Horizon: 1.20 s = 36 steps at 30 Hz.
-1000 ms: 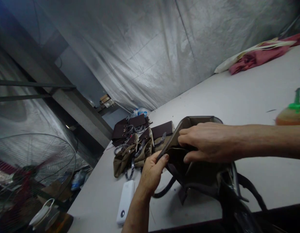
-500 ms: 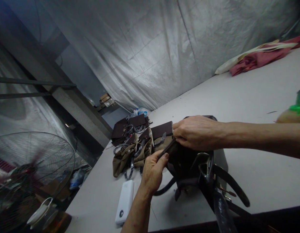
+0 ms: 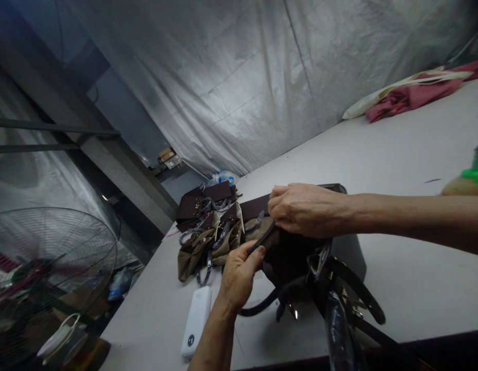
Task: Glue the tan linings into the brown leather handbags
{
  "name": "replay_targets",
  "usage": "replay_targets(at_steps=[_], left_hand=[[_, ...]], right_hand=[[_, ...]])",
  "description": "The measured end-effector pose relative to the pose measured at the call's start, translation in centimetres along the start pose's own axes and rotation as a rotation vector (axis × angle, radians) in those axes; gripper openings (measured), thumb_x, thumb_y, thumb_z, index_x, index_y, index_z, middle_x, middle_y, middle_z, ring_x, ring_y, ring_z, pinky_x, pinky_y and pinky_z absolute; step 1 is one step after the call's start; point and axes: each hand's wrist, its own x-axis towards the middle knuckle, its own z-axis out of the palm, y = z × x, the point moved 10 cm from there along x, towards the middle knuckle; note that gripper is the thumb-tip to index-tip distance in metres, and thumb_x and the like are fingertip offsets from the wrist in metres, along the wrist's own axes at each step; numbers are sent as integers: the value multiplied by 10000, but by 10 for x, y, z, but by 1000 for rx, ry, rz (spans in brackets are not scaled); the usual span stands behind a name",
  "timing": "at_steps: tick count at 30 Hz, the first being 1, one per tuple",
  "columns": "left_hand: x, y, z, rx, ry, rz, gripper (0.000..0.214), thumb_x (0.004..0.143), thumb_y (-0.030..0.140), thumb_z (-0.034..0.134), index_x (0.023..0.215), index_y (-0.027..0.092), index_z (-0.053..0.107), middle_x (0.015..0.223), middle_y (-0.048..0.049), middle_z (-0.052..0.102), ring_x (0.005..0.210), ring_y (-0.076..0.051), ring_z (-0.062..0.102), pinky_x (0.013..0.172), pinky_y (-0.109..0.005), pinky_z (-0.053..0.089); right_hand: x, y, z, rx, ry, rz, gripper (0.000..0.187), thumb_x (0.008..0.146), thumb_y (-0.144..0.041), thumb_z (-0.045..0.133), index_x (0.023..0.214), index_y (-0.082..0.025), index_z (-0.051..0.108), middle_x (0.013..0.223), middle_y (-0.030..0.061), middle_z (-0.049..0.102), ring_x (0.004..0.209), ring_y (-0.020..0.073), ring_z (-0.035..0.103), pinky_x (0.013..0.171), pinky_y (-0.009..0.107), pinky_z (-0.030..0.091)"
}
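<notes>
A dark handbag (image 3: 349,252) lies on its side on the white table, its mouth towards my left. My left hand (image 3: 241,270) pinches the edge of the bag's opening between thumb and fingers. Higher up, my right hand (image 3: 296,210) is closed on the same rim, its fingertips mostly hidden behind the knuckles. Between the two hands the rim is stretched, and the dark inside shows below it. A strap (image 3: 357,288) and a plastic-wrapped handle (image 3: 337,330) hang at the bag's near side, with small metal fittings beside them.
Several dark and olive bags (image 3: 198,252) with wrapped handles lie at the far left of the table (image 3: 412,154). Near my left forearm is a white power bank (image 3: 196,322). A fan (image 3: 53,268) and a lidded jar (image 3: 74,345) stand left. Pink cloth (image 3: 409,100) lies back right.
Both hands have shifted slightly left with the bag's rim, and the bag has turned a little. The strap and wrapped handle have swung left.
</notes>
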Motion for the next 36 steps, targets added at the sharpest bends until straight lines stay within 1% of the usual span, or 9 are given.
replay_targets(at_steps=[3, 6, 10, 16, 19, 23, 27, 29, 36], left_hand=[[0, 4, -1, -1, -19, -4, 335, 888, 455, 590, 885, 135, 689, 605, 43, 430, 548, -71, 346, 532, -207, 278], [3, 18, 1, 43, -51, -2, 284, 854, 402, 636, 854, 129, 715, 686, 3, 577, 636, -100, 477, 595, -214, 353], [8, 43, -6, 290, 69, 58, 203, 755, 346, 740, 801, 148, 736, 724, -12, 668, 683, -135, 559, 629, -235, 389], [3, 73, 3, 697, 191, 283, 224, 879, 288, 569, 724, 173, 683, 667, -4, 653, 647, -129, 567, 626, -255, 347], [8, 77, 9, 754, 158, 285, 264, 883, 290, 542, 655, 176, 611, 624, 4, 611, 610, -123, 535, 588, -253, 320], [25, 85, 22, 800, 62, 301, 101, 806, 297, 630, 800, 202, 663, 729, 3, 672, 665, -144, 570, 604, -252, 343], [37, 85, 25, 744, 37, 293, 93, 794, 263, 627, 749, 202, 681, 699, 9, 670, 666, -146, 578, 604, -249, 355], [39, 79, 20, 690, 44, 247, 102, 789, 289, 645, 781, 204, 701, 727, 8, 686, 691, -151, 593, 618, -246, 376], [38, 67, 14, 614, 10, 187, 162, 807, 346, 648, 822, 200, 716, 744, 5, 691, 698, -152, 597, 638, -241, 409]], right_hand=[[0, -6, 10, -62, -94, -51, 205, 811, -185, 553, 614, -178, 608, 736, 55, 655, 777, 175, 562, 699, 329, 362], [1, -8, 9, -69, -97, -53, 220, 816, -174, 530, 617, -173, 625, 753, 71, 664, 785, 177, 579, 742, 339, 370], [2, -9, 7, -74, -101, -48, 208, 806, -184, 551, 615, -171, 631, 755, 70, 672, 783, 181, 587, 780, 352, 372], [-1, -13, 6, -130, -94, -74, 213, 822, -202, 549, 630, -171, 635, 738, 73, 675, 780, 187, 573, 779, 367, 343], [-3, -13, 6, -154, -85, -75, 205, 822, -205, 551, 638, -168, 631, 737, 74, 671, 772, 187, 561, 768, 370, 325], [-3, -11, 5, -124, -104, -36, 232, 861, -235, 527, 660, -170, 625, 770, 79, 662, 801, 200, 554, 749, 366, 309], [-12, -4, 2, -10, -130, 24, 62, 762, -171, 587, 734, -181, 641, 884, 62, 662, 897, 220, 532, 750, 354, 305], [-20, 4, -3, 28, -132, 45, 89, 702, -119, 589, 716, -188, 645, 960, 53, 656, 962, 231, 512, 775, 355, 313], [-31, 47, -13, 207, -94, 138, 142, 739, -184, 644, 603, -170, 605, 1015, 45, 646, 984, 200, 531, 841, 305, 395]])
